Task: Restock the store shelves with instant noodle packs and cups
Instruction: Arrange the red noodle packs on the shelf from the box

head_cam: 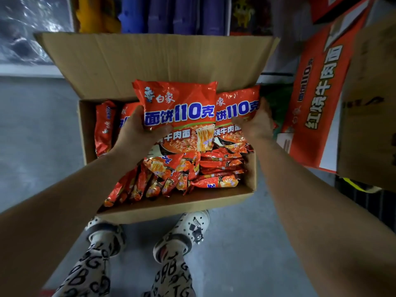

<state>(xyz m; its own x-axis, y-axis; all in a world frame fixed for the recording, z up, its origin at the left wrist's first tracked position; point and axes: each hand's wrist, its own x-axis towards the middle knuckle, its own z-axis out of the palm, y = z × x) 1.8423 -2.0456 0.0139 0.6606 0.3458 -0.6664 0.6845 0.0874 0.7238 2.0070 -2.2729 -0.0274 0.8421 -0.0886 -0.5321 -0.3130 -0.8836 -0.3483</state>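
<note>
1. The left hand (137, 129) curls round the lower left edge of a red 白象 noodle pack (182, 103), printed "面饼110克" in blue.
2. The right hand (255, 123) grips the right edge of a second pack (235, 101), which is tucked just behind the first.
3. Both are held above an open cardboard box (171, 209) on the floor (32, 136), with more packs (182, 174) inside.
4. An orange carton (317, 93) at the right reads "红烧牛肉面".
</note>
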